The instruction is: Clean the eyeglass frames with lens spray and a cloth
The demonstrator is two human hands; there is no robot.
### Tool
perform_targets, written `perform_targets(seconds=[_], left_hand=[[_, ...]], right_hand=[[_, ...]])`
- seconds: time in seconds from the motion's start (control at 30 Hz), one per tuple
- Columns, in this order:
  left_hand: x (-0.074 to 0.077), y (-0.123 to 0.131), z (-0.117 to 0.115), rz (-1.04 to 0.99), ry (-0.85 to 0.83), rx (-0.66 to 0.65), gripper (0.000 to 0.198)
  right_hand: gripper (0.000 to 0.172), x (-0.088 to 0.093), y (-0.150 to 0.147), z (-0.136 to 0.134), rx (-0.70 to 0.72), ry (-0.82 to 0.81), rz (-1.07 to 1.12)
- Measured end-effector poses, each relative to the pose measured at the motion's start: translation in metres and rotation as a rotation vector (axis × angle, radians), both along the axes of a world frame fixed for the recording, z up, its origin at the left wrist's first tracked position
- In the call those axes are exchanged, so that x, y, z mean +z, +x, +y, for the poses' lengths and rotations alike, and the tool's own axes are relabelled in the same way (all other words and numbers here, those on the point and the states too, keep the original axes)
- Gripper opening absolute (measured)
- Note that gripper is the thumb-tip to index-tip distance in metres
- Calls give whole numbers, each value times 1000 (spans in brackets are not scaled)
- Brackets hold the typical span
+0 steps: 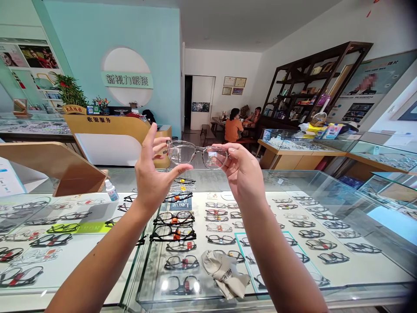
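Observation:
I hold a pair of clear-framed glasses [197, 154] up at chest height over a glass display counter [329, 191]. My left hand [154, 174] pinches the left end of the frame between thumb and fingers, the other fingers spread upward. My right hand [243, 171] is curled around the right end of the frame. The lenses face away from me. Below, a crumpled beige cleaning cloth [224, 271] lies on the counter glass.
Under the glass lie rows of several glasses frames [172, 232]. A small white bottle [111, 190] stands at left near a tilted wooden mirror stand [55, 167]. A yellow reception desk [107, 130], dark shelving [309, 82] and seated people [233, 126] are farther back.

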State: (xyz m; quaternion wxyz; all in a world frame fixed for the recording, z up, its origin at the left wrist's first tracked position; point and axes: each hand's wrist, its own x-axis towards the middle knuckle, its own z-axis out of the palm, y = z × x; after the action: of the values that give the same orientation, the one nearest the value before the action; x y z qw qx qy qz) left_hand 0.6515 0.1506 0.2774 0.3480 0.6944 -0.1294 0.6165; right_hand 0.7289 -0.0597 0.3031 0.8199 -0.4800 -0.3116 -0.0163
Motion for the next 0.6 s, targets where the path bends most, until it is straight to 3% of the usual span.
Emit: perform_targets(seconds=[0.13, 0.33, 0.6], left_hand=[[0, 1, 3, 31, 57, 25, 116], [1, 0, 0, 81, 202, 59, 110], [4, -6, -2, 116, 197, -6, 114]], right_hand=[[15, 2, 2, -6, -46, -106, -63], [9, 6, 1, -17, -221, -455, -423], [22, 8, 7, -24, 20, -570, -469]])
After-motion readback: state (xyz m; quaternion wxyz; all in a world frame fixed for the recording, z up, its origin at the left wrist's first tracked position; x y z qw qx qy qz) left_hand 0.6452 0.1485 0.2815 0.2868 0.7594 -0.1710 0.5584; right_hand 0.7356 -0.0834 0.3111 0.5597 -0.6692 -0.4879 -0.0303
